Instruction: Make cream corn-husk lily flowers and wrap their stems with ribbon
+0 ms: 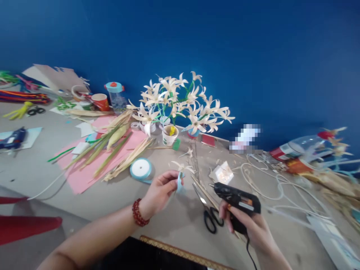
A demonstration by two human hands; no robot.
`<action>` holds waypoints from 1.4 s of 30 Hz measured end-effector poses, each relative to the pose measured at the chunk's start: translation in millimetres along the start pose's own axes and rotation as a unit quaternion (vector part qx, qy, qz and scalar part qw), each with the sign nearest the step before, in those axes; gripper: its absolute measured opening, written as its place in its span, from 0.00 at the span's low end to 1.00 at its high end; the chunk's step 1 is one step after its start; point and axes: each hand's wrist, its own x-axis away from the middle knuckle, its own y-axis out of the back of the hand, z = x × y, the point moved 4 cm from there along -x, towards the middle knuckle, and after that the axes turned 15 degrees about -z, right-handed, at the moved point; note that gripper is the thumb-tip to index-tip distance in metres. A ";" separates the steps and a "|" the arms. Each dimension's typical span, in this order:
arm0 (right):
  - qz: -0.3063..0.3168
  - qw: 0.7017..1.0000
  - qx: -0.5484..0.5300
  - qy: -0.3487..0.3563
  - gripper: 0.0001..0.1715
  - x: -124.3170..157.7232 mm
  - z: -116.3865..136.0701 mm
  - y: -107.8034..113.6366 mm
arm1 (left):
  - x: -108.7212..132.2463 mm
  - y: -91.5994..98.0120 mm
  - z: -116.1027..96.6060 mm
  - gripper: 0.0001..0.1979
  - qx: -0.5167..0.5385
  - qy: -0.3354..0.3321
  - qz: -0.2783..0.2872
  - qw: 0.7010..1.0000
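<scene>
My left hand [159, 193] pinches a short piece of light blue ribbon [179, 183] just above the table; a red bead bracelet [138, 213] is on that wrist. My right hand [247, 225] grips a black glue gun [234, 198] by its handle, nozzle pointing left toward the ribbon, a short gap between them. Black-handled scissors [208, 213] lie on the table between my hands. A roll of light blue ribbon [140, 168] lies flat just beyond my left hand.
A bunch of cream husk flowers [180, 101] stands in cups at the blue wall. Green stalks and dried husk strips [112, 150] lie on pink paper [84, 172]. White cords [281, 187] loop at right beside a plastic bottle [303, 146]. Cups, another glue gun [12, 138] and scraps sit left.
</scene>
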 end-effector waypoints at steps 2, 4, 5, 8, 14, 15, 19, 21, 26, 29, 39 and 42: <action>-0.024 0.999 0.033 0.035 0.18 10.9 6.9 -20.4 | -0.1 0.5 0.0 0.13 -0.001 0.001 -0.006 1.000; -0.021 0.991 0.084 0.100 0.15 17.2 14.6 -38.5 | 0.6 0.4 -1.1 0.13 -0.004 -0.003 -0.006 1.000; -0.012 0.983 0.118 0.138 0.13 18.8 18.3 -46.2 | 1.2 0.2 -1.8 0.13 -0.005 -0.005 -0.005 1.000; 0.001 0.943 0.214 0.256 0.05 18.8 28.1 -61.8 | 3.2 -1.0 -4.0 0.13 -0.005 -0.005 -0.007 1.000; -0.035 0.898 0.275 0.342 0.03 14.4 35.8 -73.0 | 4.5 -2.7 -6.1 0.13 -0.007 -0.008 -0.003 1.000; -0.038 0.898 0.277 0.341 0.03 13.7 35.6 -73.8 | 4.2 -2.6 -6.1 0.12 -0.007 -0.012 0.000 1.000; -0.025 0.893 0.284 0.348 0.02 11.3 34.7 -76.2 | 2.2 -1.5 -4.9 0.13 -0.005 -0.020 0.008 1.000; -0.020 0.892 0.289 0.347 0.02 10.0 34.5 -76.8 | 1.5 -0.8 -4.0 0.13 -0.002 -0.019 0.010 1.000; -0.025 0.896 0.297 0.330 0.03 8.1 33.7 -77.0 | 1.3 0.1 -3.4 0.13 0.002 -0.016 0.013 1.000; -0.020 0.891 0.300 0.341 0.03 8.3 32.7 -76.8 | 1.8 -0.3 -3.9 0.13 0.002 -0.018 0.015 1.000; -0.029 0.882 0.316 0.348 0.04 8.4 32.1 -76.7 | 2.5 -0.2 -3.0 0.12 0.006 -0.012 0.025 1.000; -0.024 0.879 0.318 0.354 0.04 8.2 32.1 -77.2 | 2.6 0.4 -3.4 0.12 0.004 -0.012 0.023 1.000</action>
